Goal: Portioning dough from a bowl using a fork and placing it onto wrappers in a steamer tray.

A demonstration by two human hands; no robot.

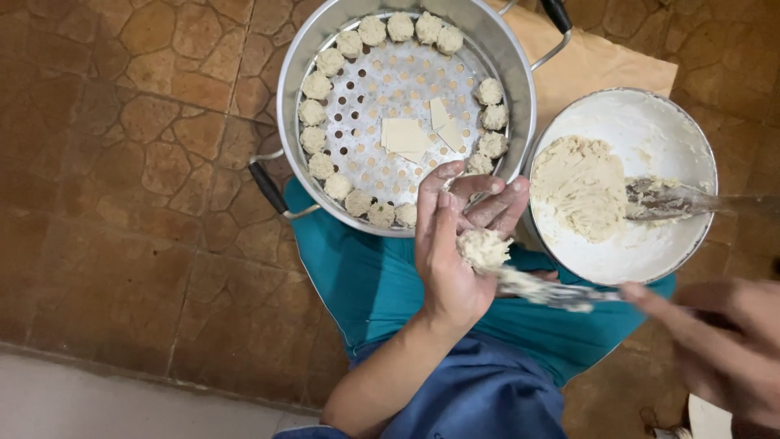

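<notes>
The left hand (455, 252) cups a half-wrapped dumpling (483, 246), fingers curled loosely. The right hand (715, 341) grips a spatula (544, 291) against the filling; pressing gently should avoid tearing.

One head-worn camera looks straight down, close over the steamer pot (286, 97) and floor (122, 203)

Both forearms are bare, with no sleeves, rings, watch or bands showing. The left hand (455, 260) is sharp in view; the right hand (719, 345) is blurred. Teal cloth (366, 280) covers the legs, with blue cloth (479, 394) nearer the body.
</notes>
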